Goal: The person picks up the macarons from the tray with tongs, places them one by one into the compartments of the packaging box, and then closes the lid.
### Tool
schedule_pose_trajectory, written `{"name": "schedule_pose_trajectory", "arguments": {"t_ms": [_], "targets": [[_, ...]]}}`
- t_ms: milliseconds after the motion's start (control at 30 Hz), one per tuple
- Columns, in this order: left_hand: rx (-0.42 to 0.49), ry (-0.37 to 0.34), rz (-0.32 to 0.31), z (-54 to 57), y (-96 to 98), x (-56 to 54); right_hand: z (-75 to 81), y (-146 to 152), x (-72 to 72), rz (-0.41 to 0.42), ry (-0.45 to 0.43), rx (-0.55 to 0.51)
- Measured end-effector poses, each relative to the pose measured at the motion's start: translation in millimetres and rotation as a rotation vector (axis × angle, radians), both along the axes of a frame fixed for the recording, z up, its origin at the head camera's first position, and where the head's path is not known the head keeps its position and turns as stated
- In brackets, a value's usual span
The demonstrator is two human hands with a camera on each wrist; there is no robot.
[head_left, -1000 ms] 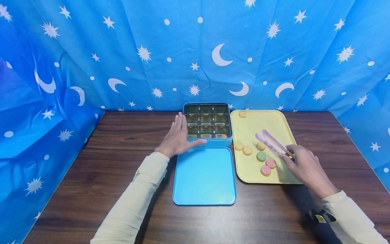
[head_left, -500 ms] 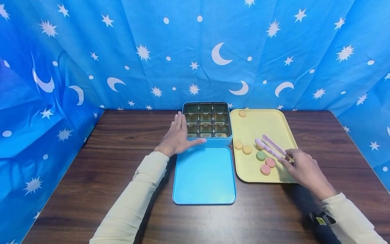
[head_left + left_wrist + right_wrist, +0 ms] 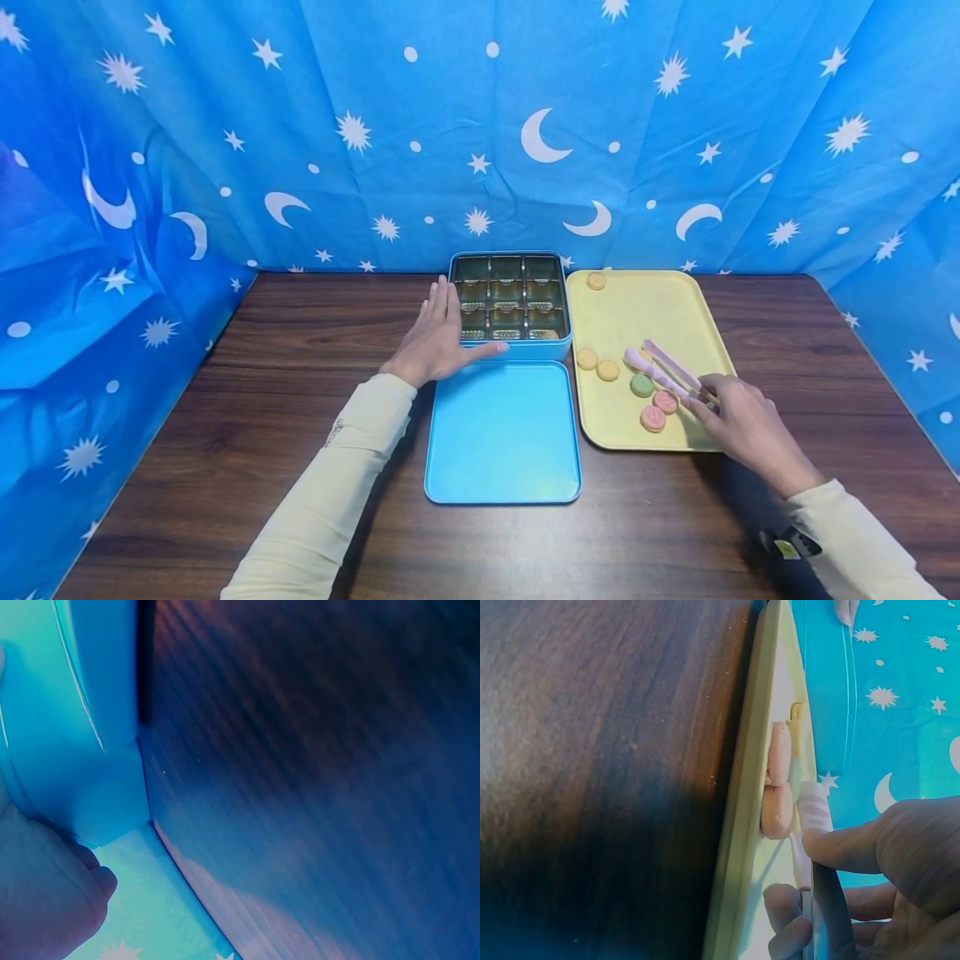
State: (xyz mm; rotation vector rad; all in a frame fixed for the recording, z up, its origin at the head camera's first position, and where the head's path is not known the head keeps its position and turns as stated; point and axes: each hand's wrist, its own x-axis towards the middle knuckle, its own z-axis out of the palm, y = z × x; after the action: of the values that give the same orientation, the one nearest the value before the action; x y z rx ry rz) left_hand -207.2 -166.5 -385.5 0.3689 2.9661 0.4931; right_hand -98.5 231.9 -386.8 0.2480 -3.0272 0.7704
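Observation:
My right hand holds a pair of pale purple tongs over the yellow tray. The tips of the tongs stand around a yellow macaron, which they mostly hide. Just nearer lie a green macaron and two pink macarons. Two yellow macarons sit by the tray's left side, another yellow macaron in its far left corner. With straight fingers and thumb spread, my left hand rests against the left and front sides of a blue tin holding a gold divided insert.
A blue lid lies flat in front of the tin. Tin, lid and tray stand on a dark wooden table. A blue curtain with moons and stars hangs behind and at both sides.
The tongs have moved slightly down and left, and their tips have come over the yellow macaron behind the green one. My left hand has stayed in place.

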Motion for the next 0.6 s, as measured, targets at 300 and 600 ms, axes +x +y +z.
{"name": "schedule_pose_trajectory", "arguments": {"t_ms": [300, 600], "targets": [[0.010, 0.000, 0.002, -1.2, -1.2, 0.4, 3.9, -2, -1.6, 0.002, 0.051, 0.003], [0.019, -0.014, -0.002, -0.9, -1.2, 0.5, 27.0, -16, -14.8, 0.034, 0.104, -0.019]]}}
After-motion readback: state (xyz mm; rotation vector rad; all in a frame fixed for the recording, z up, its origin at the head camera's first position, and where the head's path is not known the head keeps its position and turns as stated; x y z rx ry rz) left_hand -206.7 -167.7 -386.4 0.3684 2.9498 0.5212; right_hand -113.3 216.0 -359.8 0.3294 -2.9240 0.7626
